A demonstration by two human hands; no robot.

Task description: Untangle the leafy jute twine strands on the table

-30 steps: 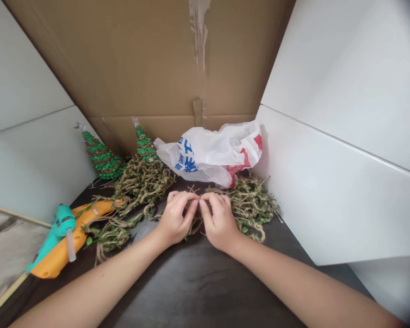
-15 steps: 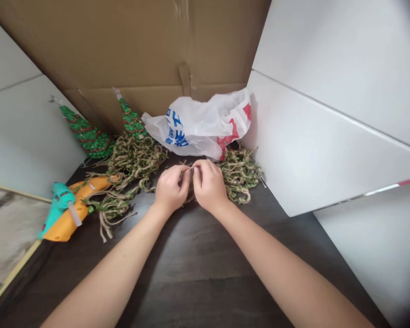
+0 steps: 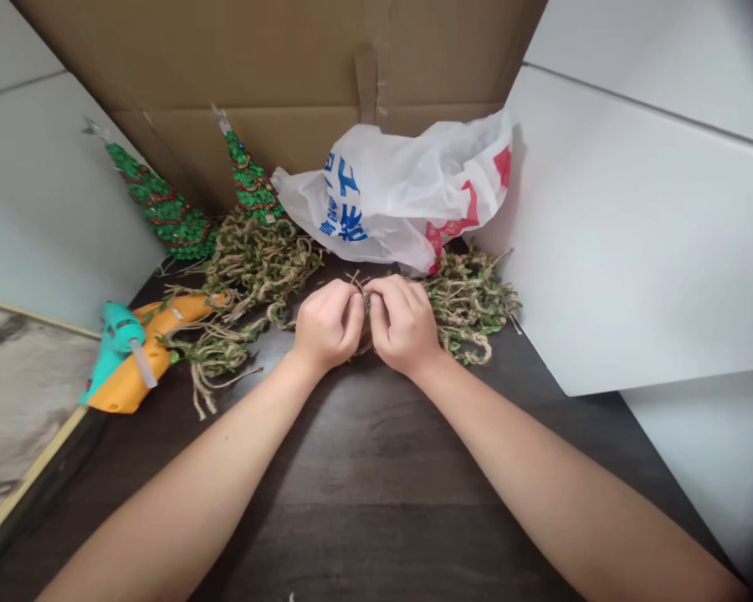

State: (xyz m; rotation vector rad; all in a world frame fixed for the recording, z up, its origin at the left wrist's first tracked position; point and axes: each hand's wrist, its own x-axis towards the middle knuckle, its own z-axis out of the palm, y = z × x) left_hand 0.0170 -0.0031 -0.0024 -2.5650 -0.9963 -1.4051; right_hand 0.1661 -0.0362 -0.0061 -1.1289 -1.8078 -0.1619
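Observation:
Side by side in the middle, my left hand (image 3: 330, 324) and my right hand (image 3: 405, 322) are both closed, thumbs nearly touching. Between their fingertips they pinch a thin piece of brown twine (image 3: 355, 283), whose loose ends stick up above the fingers. A heap of twine with small green leaves (image 3: 254, 263) lies beyond my left hand and trails toward the front left. Another leafy twine heap (image 3: 470, 301) is just right of my right hand. Part of the twine under the hands is hidden by them.
A white plastic bag (image 3: 402, 196) with blue and red print lies behind the hands. Two small green tinsel trees (image 3: 160, 205) stand at the back left. A teal and orange glue gun (image 3: 129, 368) rests at the left. Cardboard (image 3: 276, 58) and white panels (image 3: 627, 242) surround the dark tabletop (image 3: 364, 502).
The view has shifted, so the bag and right-hand heap appear farther right and higher. Both hands remain pinched on the twine, with its ends now showing more above the fingertips.

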